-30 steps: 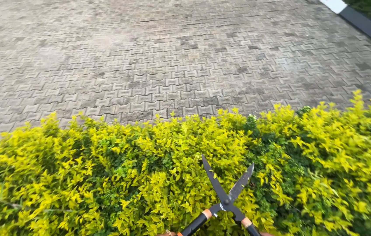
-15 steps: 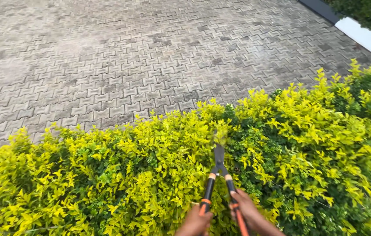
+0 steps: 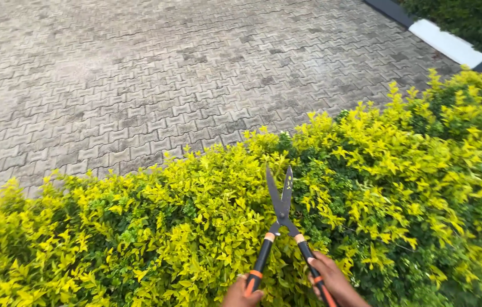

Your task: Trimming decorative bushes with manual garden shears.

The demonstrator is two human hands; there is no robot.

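The left hand (image 3: 242,294) is wrapped around the left black-and-orange handle of a pair of long-bladed metal hedge shears (image 3: 280,213), and the right hand (image 3: 332,279) is wrapped around the right handle, fingers curled over the black grip just below its orange collar. Both hands sit low at the frame's bottom edge, partly cut off. One hand on each handle gives the leverage to work the two blades against each other; the handles stand a little apart, so the blades form a narrow V, tips slightly parted, pointing up and away from the person. The shears lie over the top of a low hedge of bright yellow-green leaves (image 3: 138,227), blades just above the foliage where yellow growth meets a darker green patch. The hedge runs across the whole view, rising to the right. Beyond it spreads grey interlocking-block paving (image 3: 138,85), and at the far right corner a black-and-white painted kerb (image 3: 442,42) borders darker shrubs.
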